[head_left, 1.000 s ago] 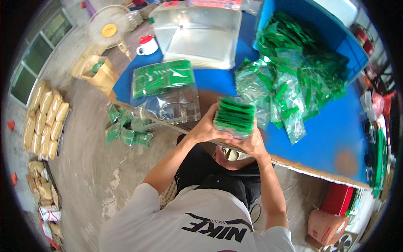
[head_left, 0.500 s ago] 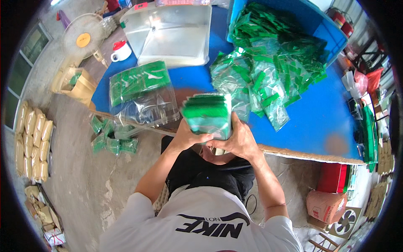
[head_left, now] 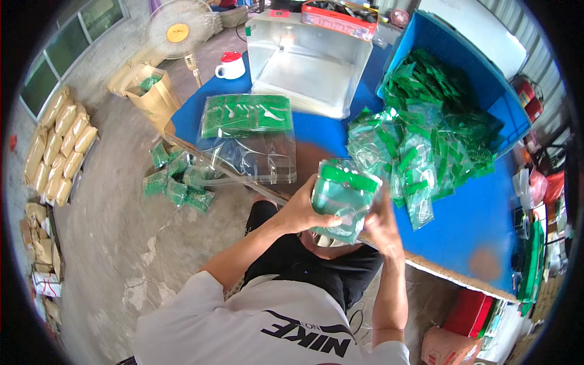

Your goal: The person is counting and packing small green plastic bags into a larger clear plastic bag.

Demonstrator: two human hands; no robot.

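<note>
Over the table's near edge, my left hand (head_left: 304, 210) is closed round a stack of small clear plastic packets (head_left: 345, 198) with green bands, its thumb lying on the top one. My right hand (head_left: 383, 225) is at the stack's right side, smeared by motion, so its grip cannot be made out. To the left of the stack lies a larger clear bag (head_left: 249, 161) with green packets (head_left: 246, 117) at its far end. A loose heap of similar green and clear packets (head_left: 420, 158) spreads across the table on the right.
The heap spills from a tipped blue bin (head_left: 514, 115). Behind stand a clear-sided box (head_left: 310, 67), a red tin (head_left: 340, 19) and a white mug with red top (head_left: 231, 67). Green bundles (head_left: 176, 182) lie on the floor at left, near a paper bag (head_left: 155, 97) and a fan (head_left: 177, 30).
The stack has tilted so its top packet faces up, and my right hand has shifted along its right side. The whole view has turned, moving the table things rightward.
</note>
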